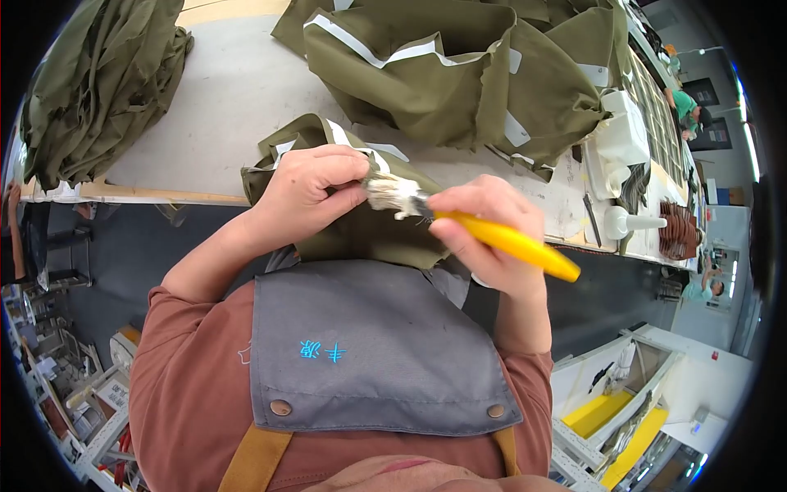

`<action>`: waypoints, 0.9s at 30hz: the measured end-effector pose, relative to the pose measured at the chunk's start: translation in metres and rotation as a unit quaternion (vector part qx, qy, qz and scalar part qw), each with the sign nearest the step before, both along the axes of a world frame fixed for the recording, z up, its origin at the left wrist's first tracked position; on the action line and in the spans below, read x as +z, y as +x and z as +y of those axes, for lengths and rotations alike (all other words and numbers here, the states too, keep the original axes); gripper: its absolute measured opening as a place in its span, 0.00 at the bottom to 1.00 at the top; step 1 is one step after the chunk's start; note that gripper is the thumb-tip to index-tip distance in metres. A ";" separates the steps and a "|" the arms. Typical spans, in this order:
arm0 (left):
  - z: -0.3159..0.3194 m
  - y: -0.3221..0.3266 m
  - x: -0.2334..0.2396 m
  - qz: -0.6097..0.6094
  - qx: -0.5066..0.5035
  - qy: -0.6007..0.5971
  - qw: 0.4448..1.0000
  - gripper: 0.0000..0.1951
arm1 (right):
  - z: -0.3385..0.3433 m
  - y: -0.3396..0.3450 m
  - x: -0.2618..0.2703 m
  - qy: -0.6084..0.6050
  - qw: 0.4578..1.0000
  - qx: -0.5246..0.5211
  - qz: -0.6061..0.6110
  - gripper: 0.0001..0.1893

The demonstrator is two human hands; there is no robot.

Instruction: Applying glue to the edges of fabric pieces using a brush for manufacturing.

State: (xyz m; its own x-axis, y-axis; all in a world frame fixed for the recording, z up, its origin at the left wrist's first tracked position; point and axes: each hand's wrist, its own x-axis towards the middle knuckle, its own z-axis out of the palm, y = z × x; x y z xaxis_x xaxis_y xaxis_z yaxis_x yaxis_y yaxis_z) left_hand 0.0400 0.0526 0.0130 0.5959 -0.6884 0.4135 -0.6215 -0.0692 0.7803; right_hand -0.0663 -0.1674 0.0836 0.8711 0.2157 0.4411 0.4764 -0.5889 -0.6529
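Note:
My right hand point(492, 230) grips a yellow-handled brush point(513, 243), its handle slanting down to the right. Pale, clumped bristles point(393, 192) coated with a whitish substance press against or lie very close to the cloth edge at my left fingertips. Pinched in my left hand point(316, 190) is an edge of an olive-green fabric piece point(381, 240), which hangs over the table's front edge towards my lap. White strips point(338, 132) run along parts of this piece. The exact spot where bristles and cloth meet is partly hidden.
More olive fabric with white strips point(412, 80) is heaped on the table point(221, 92). A bunched olive pile point(110, 92) hangs over the left side. At right are a white plastic container point(621, 129), a white bottle point(627, 222) and brown pieces point(679, 230). Other people appear at the far right.

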 end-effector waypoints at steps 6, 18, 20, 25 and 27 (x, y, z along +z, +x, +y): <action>-0.001 -0.003 -0.001 -0.033 -0.003 -0.001 0.999 0.07 | 0.004 0.007 0.000 0.107 0.993 -0.049 -0.024 0.08; 0.000 0.002 0.006 0.020 -0.008 0.026 0.999 0.08 | -0.006 0.004 -0.005 0.032 0.999 -0.014 -0.009 0.09; 0.002 0.003 0.008 0.062 -0.023 0.066 0.996 0.08 | -0.021 -0.004 -0.010 0.028 0.998 -0.052 -0.007 0.10; 0.000 -0.001 0.009 0.253 -0.060 0.016 0.966 0.10 | -0.014 -0.020 -0.018 0.229 0.969 -0.076 0.046 0.10; -0.003 -0.002 0.008 0.262 -0.064 0.020 0.963 0.11 | -0.005 -0.017 -0.034 0.138 0.987 -0.081 -0.009 0.10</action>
State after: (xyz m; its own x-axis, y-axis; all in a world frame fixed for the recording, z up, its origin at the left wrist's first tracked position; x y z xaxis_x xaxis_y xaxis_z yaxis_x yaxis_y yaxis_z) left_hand 0.0379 0.0499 0.0205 0.6247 -0.7792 0.0518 -0.1496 -0.0543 0.9873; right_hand -0.0836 -0.1725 0.0497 0.8760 -0.0560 0.4791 0.4036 -0.4588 -0.7916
